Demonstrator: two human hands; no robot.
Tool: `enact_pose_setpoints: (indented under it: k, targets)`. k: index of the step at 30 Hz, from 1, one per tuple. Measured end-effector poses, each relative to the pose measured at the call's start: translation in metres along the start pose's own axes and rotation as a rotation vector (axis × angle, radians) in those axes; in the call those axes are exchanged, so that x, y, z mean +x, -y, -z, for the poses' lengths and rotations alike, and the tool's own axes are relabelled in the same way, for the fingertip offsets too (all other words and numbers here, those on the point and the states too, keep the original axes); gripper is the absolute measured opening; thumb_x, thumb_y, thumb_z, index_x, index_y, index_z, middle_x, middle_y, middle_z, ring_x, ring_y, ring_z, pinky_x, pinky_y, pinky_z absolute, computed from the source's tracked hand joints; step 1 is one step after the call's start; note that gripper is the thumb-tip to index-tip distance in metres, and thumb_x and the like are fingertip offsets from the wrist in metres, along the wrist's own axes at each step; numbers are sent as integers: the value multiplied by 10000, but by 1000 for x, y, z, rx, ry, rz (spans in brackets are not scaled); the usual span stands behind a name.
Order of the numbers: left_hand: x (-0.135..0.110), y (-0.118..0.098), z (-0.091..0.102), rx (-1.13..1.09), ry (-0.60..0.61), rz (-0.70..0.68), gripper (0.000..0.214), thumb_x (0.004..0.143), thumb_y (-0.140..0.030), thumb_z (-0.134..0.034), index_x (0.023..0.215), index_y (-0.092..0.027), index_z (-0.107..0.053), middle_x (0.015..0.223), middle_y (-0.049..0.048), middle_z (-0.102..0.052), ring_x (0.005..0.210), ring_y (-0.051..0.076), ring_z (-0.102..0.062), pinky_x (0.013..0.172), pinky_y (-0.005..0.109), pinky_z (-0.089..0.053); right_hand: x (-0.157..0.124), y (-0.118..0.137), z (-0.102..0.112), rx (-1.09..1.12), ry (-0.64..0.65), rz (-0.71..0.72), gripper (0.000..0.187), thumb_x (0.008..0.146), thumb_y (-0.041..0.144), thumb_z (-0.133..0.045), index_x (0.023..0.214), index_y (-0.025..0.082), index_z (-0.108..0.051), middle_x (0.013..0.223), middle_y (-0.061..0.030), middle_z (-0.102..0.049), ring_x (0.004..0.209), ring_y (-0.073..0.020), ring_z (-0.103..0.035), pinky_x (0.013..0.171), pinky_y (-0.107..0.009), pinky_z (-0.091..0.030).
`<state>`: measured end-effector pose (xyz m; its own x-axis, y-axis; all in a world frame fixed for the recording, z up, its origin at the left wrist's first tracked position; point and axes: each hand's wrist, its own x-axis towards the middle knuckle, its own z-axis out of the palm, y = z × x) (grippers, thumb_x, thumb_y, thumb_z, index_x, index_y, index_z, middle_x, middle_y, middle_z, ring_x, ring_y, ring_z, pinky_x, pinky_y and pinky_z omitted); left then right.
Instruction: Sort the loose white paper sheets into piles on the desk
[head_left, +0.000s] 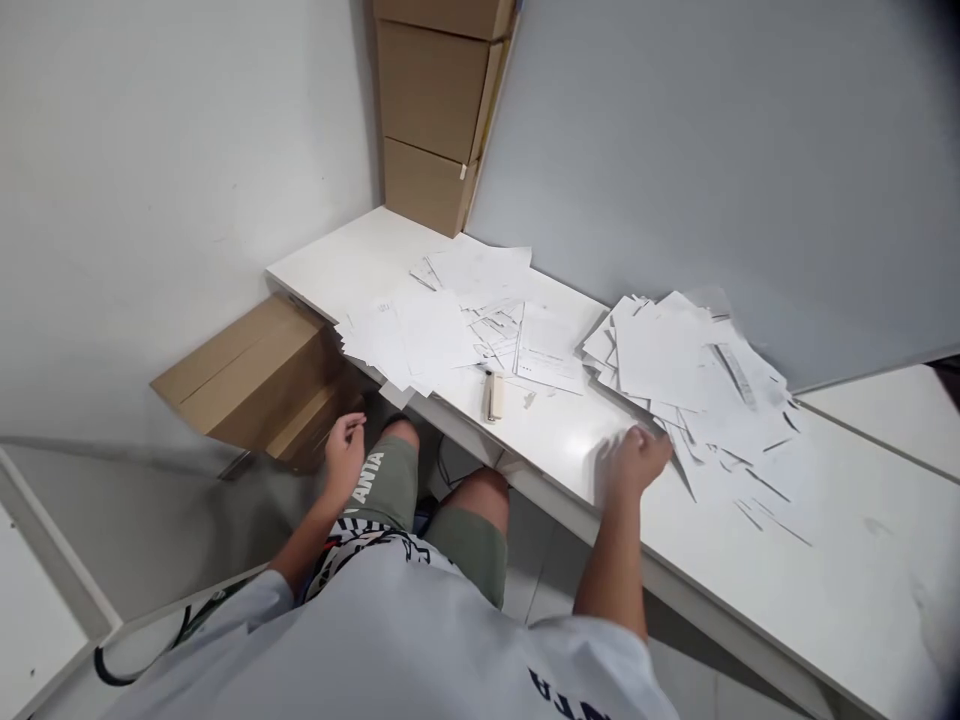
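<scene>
My left hand (346, 450) hangs above my lap in front of the desk edge. Its fingers are loosely curled together, and nothing shows in them. On the desk, my right hand (640, 458) is closed at the near edge of a large, messy paper pile (664, 350); whatever its fingers may hold is hidden. Left of it lies a beige stapler (494, 396) near the front edge. Beyond the stapler, a printed sheet (551, 345) lies flat. Fanned white papers (420, 335) cover the desk further left, some jutting over the edge.
An open cardboard box (255, 375) stands below the desk's left end. Stacked cartons (431, 95) rise at the back corner against a grey partition (712, 150). The white desk (847, 570) runs on to the right.
</scene>
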<state>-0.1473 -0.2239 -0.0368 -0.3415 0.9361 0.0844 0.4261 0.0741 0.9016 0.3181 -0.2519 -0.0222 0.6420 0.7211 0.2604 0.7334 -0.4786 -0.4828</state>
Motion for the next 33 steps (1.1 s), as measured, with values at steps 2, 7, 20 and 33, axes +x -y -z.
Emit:
enact_pose_setpoints:
  k: [2, 7, 20, 33]
  targets:
    - [26, -29, -19, 203, 117, -308, 326, 905, -342, -407, 1108, -206, -624, 1219, 103, -649, 1267, 235, -525, 1109, 405, -389, -47, -4, -5, 8, 40, -99, 617, 915, 379, -190, 1350, 83, -513, 1332, -234, -533, 1299, -367, -446, 1015, -557, -399]
    - [82, -80, -77, 637, 377, -591, 701, 924, -493, -445, 1499, -118, -301, 1612, 163, -208, 1509, 340, -66, 1203, 539, -133, -119, 4, 0, -182, 33, -14, 691, 937, 454, -230, 1460, 26, -370, 1516, -263, -351, 1428, -372, -303, 1113, -606, -254]
    - [97, -87, -111, 859, 445, -669, 456, 982, -329, -386, 1399, -162, -461, 1461, 170, -477, 1385, 340, -382, 1057, 458, -363, -118, 7, 4, -241, 134, -46, 697, 940, 441, -234, 1503, 31, -274, 1528, -276, -317, 1438, -368, -283, 1093, -629, -267]
    - [109, -100, -95, 947, 651, -822, 284, 966, -245, -412, 1178, -139, -568, 1218, 140, -597, 1162, 259, -517, 889, 350, -434, -122, 4, 3, -232, 78, 26, 714, 954, 469, -212, 1477, -3, -326, 1516, -283, -334, 1424, -377, -307, 1095, -616, -274]
